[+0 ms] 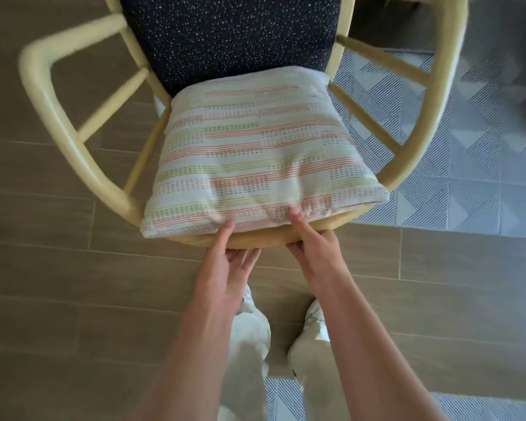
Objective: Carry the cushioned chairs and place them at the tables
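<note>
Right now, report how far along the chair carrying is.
Done: nothing visibly; no table is in view. In hand: left hand and right hand grip the front seat edge of the chair, thumbs on the striped cushion. Left: carrying it and setting it at a table.

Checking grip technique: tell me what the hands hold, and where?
Both the left hand and right hand grip the chair by its seat's front edge, thumbs on the cushion.

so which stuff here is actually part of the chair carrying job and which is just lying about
Part of the job:
- yellow armchair
- striped seat cushion on it
- left hand, thumb on the cushion, fingers under the seat's front rim
- right hand, gripping the same way

Just there:
- dark speckled back cushion
- patterned grey rug
- wood-look floor
</note>
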Demonstrator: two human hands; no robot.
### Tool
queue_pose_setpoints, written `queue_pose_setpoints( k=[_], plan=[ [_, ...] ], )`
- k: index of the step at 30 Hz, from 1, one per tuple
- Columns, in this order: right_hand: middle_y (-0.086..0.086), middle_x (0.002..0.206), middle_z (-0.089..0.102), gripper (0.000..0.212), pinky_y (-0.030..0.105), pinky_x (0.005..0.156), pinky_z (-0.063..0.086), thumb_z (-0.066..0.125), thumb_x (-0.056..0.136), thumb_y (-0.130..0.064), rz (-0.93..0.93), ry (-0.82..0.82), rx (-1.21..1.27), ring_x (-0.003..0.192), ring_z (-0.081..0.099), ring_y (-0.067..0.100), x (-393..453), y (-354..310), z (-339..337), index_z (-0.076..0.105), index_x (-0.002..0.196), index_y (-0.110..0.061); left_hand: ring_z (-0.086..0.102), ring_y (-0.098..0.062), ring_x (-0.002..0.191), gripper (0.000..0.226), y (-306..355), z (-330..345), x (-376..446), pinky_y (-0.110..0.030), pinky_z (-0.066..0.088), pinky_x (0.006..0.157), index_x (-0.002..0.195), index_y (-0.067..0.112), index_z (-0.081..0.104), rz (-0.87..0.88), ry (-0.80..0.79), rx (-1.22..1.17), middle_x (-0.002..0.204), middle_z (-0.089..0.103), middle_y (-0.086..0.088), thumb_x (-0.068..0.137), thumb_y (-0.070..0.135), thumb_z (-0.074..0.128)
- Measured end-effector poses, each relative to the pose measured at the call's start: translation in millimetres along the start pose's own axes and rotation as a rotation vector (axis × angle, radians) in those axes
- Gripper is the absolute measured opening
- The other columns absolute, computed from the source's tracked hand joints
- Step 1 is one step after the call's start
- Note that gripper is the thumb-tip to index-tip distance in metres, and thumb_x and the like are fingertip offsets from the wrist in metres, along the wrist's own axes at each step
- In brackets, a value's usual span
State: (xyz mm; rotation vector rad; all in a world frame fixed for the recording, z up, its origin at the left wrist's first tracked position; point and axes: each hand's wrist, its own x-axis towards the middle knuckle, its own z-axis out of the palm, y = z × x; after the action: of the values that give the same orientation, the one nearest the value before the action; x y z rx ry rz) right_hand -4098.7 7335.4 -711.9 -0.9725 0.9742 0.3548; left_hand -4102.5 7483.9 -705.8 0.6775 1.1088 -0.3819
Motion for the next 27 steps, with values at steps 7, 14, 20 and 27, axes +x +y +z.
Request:
queue_pose_setpoints(
  k=[7, 14, 20, 27],
  plan=[
    [0.012, 0.116, 0.071, 0.033, 0.028, 0.081, 0.059, 0.069, 0.088, -0.002, -0.092, 0.099, 0.015, 0.103, 0.071, 0.018, -7.3, -37.5, 30.5, 0.058, 0.119, -0.007, 0.071, -0.026, 0.11, 0.038, 49.3, 32.9, -13.3, -0.04, 0.063, 0.078, 0.136, 0.003, 0.057, -0.002, -0.038, 0.053, 0.127, 0.069, -0.018, 0.098, 0.001, 0.056],
    [0.009, 0.119, 0.072, 0.033, 0.03, 0.084, 0.059, 0.065, 0.094, -0.008, -0.248, 0.05, 0.071, 0.11, 0.07, 0.02, -11.8, -73.7, 66.2, 0.059, 0.126, -0.012, 0.076, -0.023, 0.098, 0.033, 95.1, 66.2, -24.6, -0.034, 0.063, 0.076, 0.132, 0.006, 0.059, 0.116, -0.093, 0.198, 0.119, 0.073, -0.015, 0.099, 0.007, 0.061],
    [0.011, 0.126, 0.068, 0.039, 0.034, 0.086, 0.059, 0.065, 0.095, -0.01, -0.275, -0.023, 0.09, 0.112, 0.069, 0.024, -6.5, -119.8, 94.5, 0.056, 0.132, -0.018, 0.075, -0.026, 0.099, 0.025, 123.2, 102.0, -32.2, -0.037, 0.063, 0.082, 0.12, 0.008, 0.062, 0.289, -0.105, 0.271, 0.111, 0.075, -0.013, 0.097, 0.015, 0.066],
    [0.011, 0.118, 0.073, 0.033, 0.032, 0.08, 0.06, 0.066, 0.095, -0.013, -0.287, -0.004, 0.166, 0.104, 0.073, 0.025, -3.8, -164.3, 134.9, 0.059, 0.127, -0.02, 0.071, -0.021, 0.11, 0.031, 160.0, 148.6, -36.9, -0.038, 0.059, 0.094, 0.122, 0.007, 0.062, 0.422, -0.051, 0.274, 0.112, 0.074, -0.006, 0.094, 0.017, 0.071]
  ],
)
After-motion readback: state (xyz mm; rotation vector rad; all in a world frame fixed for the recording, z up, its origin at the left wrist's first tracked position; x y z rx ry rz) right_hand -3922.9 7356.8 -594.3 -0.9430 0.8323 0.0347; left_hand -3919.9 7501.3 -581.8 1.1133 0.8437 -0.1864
